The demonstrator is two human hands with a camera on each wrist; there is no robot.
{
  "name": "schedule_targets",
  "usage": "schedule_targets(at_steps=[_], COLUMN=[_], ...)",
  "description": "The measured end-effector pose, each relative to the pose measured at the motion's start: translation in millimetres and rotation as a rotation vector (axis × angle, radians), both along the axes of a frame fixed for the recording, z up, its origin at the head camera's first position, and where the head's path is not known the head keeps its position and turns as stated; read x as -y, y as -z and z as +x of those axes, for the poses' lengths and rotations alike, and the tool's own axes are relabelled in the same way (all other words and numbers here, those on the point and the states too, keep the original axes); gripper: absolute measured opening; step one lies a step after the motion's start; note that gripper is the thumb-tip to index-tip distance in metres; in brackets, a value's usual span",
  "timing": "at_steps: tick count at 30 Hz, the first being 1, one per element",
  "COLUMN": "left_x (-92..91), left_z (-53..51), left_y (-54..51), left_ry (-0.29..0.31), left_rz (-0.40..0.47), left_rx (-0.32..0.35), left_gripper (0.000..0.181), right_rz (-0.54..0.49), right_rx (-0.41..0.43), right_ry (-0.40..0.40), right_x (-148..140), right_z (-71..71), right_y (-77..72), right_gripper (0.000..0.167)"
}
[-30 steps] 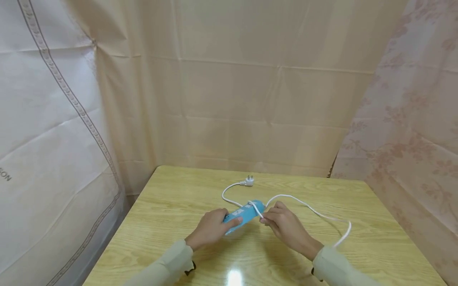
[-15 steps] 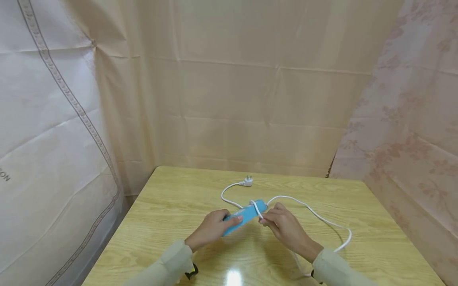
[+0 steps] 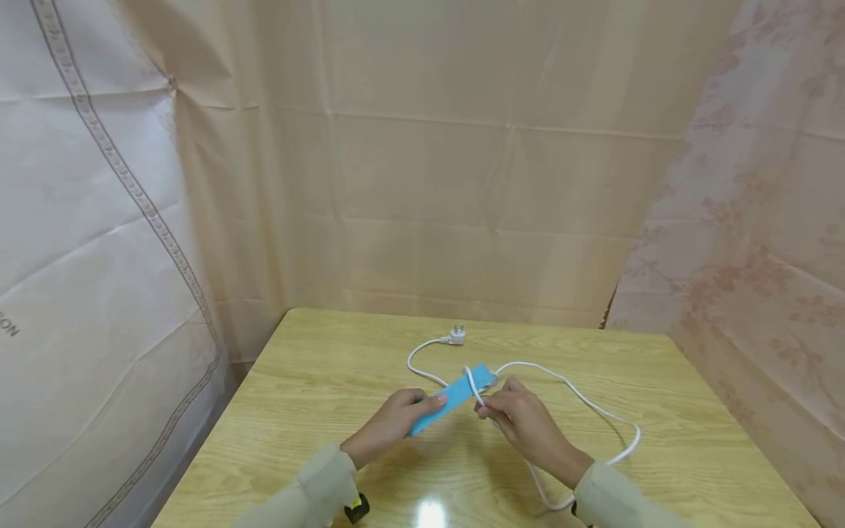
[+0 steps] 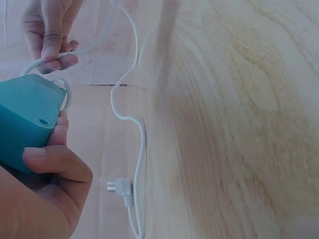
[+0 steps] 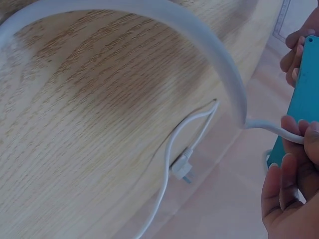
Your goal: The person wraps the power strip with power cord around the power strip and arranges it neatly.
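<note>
My left hand [image 3: 394, 418] grips the lower left end of a blue power strip [image 3: 455, 396], thumb across its plain face. The strip is held tilted above the table, its far end up to the right. With thumb and fingertips, my right hand [image 3: 528, 422] pinches the white power cord [image 3: 474, 385], which crosses over the strip near its far end. In the right wrist view the cord [image 5: 219, 55] arches large away from the pinching fingers. The plug [image 3: 455, 336] lies on the table behind the strip, prongs up; the left wrist view also shows the plug [image 4: 119, 187].
The wooden table [image 3: 317, 352] is bounded by hanging cloths at the back and both sides. A long loop of cord [image 3: 594, 400] runs out to the right and back under my right forearm. A dark band [image 3: 356, 507] shows at my left cuff.
The strip has rolled in my left hand, turning its socket face out of sight and its plain face up. The loose cord loop on the right has drawn inward a little.
</note>
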State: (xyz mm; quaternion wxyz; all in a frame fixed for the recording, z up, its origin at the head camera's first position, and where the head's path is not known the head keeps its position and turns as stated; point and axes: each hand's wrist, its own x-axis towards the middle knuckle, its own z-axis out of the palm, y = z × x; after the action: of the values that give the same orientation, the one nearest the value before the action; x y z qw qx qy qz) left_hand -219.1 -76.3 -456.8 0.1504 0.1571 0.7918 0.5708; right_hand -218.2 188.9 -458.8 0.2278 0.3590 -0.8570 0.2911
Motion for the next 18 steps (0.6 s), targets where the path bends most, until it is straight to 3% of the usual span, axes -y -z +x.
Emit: schedule_targets(at_steps=[14, 18], left_x=[0.7, 2.7], left_z=[-8.1, -7.8], left_y=[4.3, 4.8], left_ry=[0.018, 0.034], left_rz=[0.083, 0.095], left_rx=[0.109, 0.125], left_gripper=[0.059, 0.059], right_rz=[-0.037, -0.025], right_rx=[-0.012, 0.033], right_ry=[-0.021, -0.022], right_x=[0.5, 2.8], right_z=[0.3, 1.9], right_y=[5.4, 4.8], right_gripper=[0.013, 0.01])
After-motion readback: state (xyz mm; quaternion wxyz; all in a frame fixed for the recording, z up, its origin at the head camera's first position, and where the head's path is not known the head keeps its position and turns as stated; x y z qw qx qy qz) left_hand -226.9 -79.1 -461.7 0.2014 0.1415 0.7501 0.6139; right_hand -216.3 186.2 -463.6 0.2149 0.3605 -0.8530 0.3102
